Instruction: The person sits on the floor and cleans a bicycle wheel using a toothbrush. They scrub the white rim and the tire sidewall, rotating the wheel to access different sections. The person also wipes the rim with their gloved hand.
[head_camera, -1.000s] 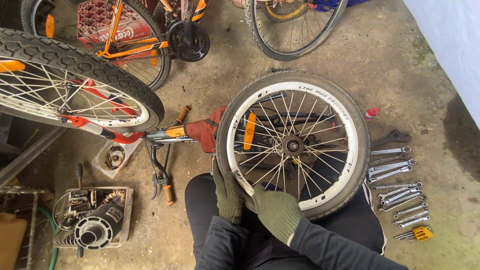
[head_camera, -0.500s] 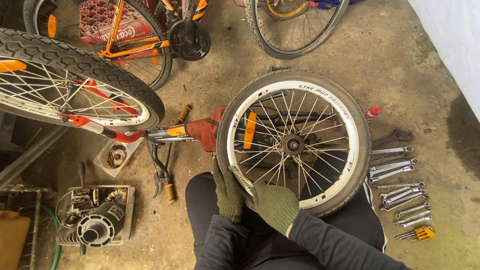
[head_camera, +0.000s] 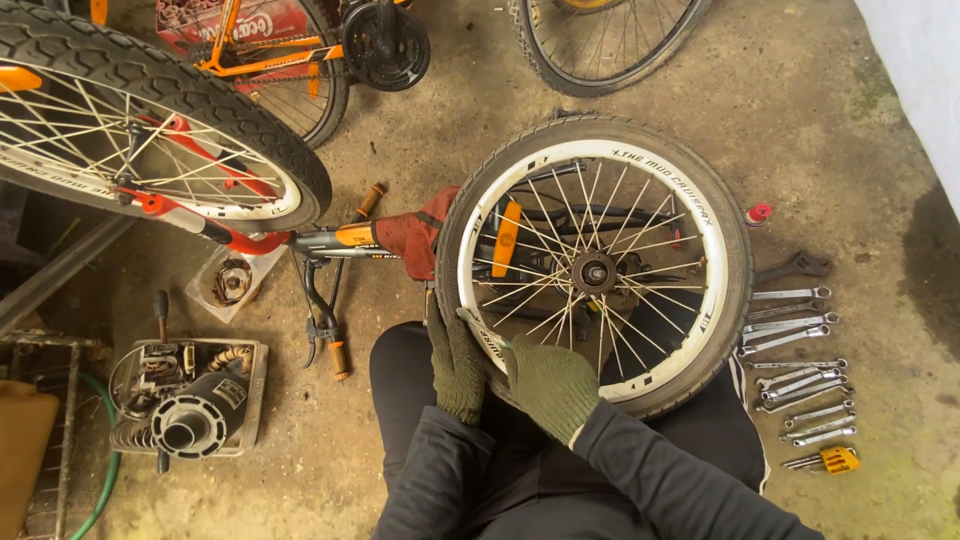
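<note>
- Wheel (head_camera: 596, 265) lies flat on the person's lap, above the floor (head_camera: 820, 150).
- Left hand (head_camera: 456, 362), gloved, grips its tyre.
- Right hand (head_camera: 551, 388), gloved, presses closed on the tyre.
- Wrenches (head_camera: 795, 365) lie near, right.

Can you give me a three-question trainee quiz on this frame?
1. True or false: both gloved hands, left hand and right hand, are on the near edge of the wheel.
2. Where do the wrenches lie? A) on the floor to the right of the wheel B) on the wheel's spokes C) in the tray at left
3. Fill in: the reflector clipped in the spokes is ____ in colour.

Key: 1 true; 2 A; 3 orange.
</note>
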